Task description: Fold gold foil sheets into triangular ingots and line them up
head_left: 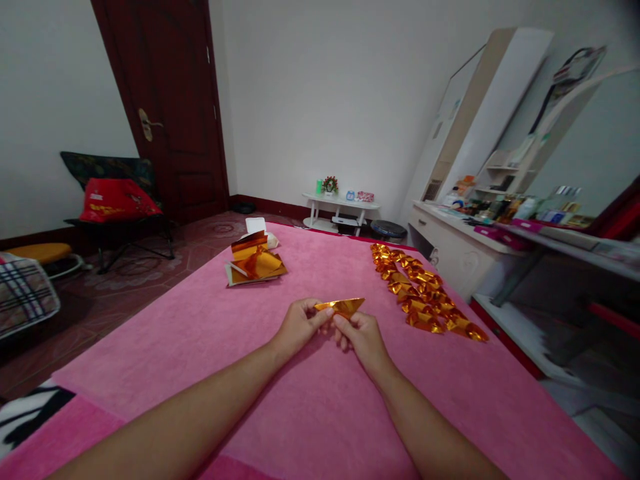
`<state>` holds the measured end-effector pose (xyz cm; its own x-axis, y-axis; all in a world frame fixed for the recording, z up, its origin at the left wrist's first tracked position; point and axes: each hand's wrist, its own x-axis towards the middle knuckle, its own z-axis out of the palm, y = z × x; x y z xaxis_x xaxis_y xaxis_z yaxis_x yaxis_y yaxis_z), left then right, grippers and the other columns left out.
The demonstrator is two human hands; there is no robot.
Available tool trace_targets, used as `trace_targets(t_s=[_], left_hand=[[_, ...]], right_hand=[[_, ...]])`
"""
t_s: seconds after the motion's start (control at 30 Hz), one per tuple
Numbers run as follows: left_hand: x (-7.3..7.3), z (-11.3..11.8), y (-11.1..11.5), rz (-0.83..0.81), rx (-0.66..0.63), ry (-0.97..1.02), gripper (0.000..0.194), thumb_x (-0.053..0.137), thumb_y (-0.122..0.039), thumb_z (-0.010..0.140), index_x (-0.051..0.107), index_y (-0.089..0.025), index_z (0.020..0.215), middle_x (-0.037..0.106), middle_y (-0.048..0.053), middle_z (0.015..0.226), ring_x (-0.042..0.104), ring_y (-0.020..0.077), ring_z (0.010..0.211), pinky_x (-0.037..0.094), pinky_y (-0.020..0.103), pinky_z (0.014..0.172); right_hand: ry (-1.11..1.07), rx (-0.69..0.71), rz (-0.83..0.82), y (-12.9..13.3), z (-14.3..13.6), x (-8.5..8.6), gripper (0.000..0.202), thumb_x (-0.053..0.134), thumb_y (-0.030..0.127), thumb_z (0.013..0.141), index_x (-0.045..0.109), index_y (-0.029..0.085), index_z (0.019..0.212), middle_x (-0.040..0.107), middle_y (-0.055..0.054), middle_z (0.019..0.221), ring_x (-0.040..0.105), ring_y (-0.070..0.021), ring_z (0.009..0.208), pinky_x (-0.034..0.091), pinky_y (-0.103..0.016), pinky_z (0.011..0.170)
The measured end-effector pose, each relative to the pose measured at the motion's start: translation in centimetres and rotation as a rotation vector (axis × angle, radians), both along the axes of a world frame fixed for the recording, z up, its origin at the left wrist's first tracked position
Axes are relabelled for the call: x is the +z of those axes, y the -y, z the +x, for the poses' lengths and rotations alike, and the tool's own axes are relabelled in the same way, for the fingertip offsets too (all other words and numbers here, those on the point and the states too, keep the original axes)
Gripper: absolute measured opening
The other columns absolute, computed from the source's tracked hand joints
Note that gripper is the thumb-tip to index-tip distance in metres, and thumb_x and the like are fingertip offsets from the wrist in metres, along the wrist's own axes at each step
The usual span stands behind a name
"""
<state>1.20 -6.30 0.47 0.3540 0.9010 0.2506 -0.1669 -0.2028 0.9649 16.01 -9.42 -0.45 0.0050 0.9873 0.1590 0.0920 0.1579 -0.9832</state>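
A folded piece of gold foil paper (345, 306), pointed at its right end, is held between both hands above the pink cloth (200, 340). My left hand (302, 321) pinches its left end, thumb on the near side. My right hand (361, 333) grips its lower edge between thumb and fingers. To the left lies a stack of gold foil sheets (257, 265), some loose and tilted. Rows of several folded gold foil pieces (424, 293) lie to the right. The inner fingers of both hands are partly hidden.
Behind the gold sheets are a white box (256, 225) and a whitish bundle. A dressing table (463, 230) crowded with bottles stands at right. Against the far wall is a low white table (343, 202). A chair with a red bag (117, 200) is at left, near a dark door (173, 100).
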Motion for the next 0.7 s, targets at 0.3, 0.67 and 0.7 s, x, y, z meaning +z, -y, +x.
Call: trace_targets(t_s=[0.3,0.67,0.7], left_hand=[[-0.2,0.4,0.5,0.027,-0.261,0.069,0.04,0.052,-0.045,0.083,0.052,-0.012,0.06,0.06,0.004,0.053,0.054,0.0115,0.048,0.038,0.022,0.051],[-0.3,0.0,0.4,-0.089,-0.074,-0.024,0.052,0.037,-0.056,0.086,0.054,-0.012,0.063,0.056,0.002,0.049,0.049,0.008,0.04,0.03,0.018,0.042],[-0.1,-0.1,0.5,-0.103,-0.051,-0.009,0.051,0.036,-0.056,0.086,0.056,-0.012,0.068,0.059,0.003,0.053,0.052,0.0085,0.042,0.031,0.018,0.042]], right_hand=[[-0.147,0.072,-0.053,0.1,-0.8,-0.4,0.047,0.05,0.053,0.081,0.06,0.012,0.059,0.053,0.001,0.042,0.04,-0.0056,0.03,0.027,-0.017,0.033],[0.234,-0.253,0.237,0.6,0.7,0.7,0.039,0.055,0.04,0.081,0.054,0.015,0.051,0.045,0.005,0.041,0.04,-0.0072,0.037,0.031,-0.02,0.041],[0.245,-0.269,0.249,0.4,0.9,0.6,0.038,0.056,0.039,0.081,0.054,0.015,0.052,0.046,0.005,0.042,0.041,-0.0077,0.038,0.032,-0.02,0.041]])
